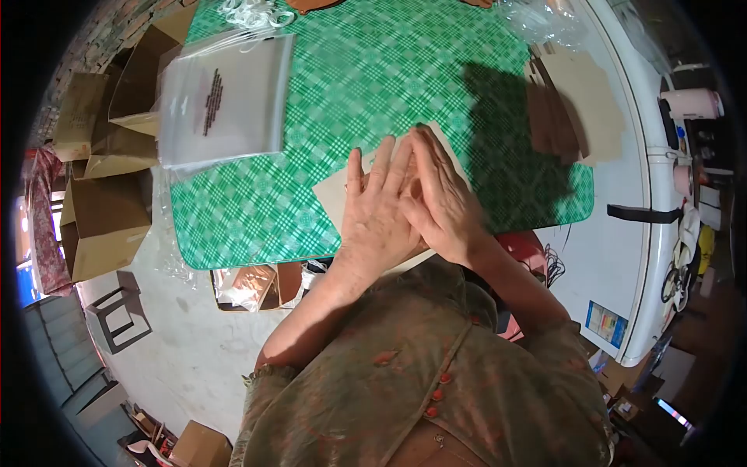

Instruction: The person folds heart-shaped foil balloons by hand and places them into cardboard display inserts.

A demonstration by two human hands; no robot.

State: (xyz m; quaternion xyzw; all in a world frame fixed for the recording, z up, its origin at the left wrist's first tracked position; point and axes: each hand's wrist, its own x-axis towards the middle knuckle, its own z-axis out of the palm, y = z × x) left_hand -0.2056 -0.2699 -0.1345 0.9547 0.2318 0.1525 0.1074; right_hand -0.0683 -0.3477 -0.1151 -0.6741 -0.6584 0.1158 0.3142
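Note:
A cream-coloured sheet of card or thick paper [332, 198] lies at a slant on the near edge of the green-checked table. My left hand [380, 214] rests flat over it with the fingers stretched out and apart. Over the left hand's thumb side, my right hand [445, 194] is tilted on edge, its fingers extended towards the sheet's far corner. Both hands touch or nearly touch each other, and neither visibly grips anything. Whatever lies beneath the palms is hidden.
Clear plastic bags [241, 101] with printed text lie at the table's left. A stack of beige card pieces [587, 105] sits at the right, partly shadowed. White loops [253, 14] are at the far edge. Cardboard boxes [109, 214] stand on the left.

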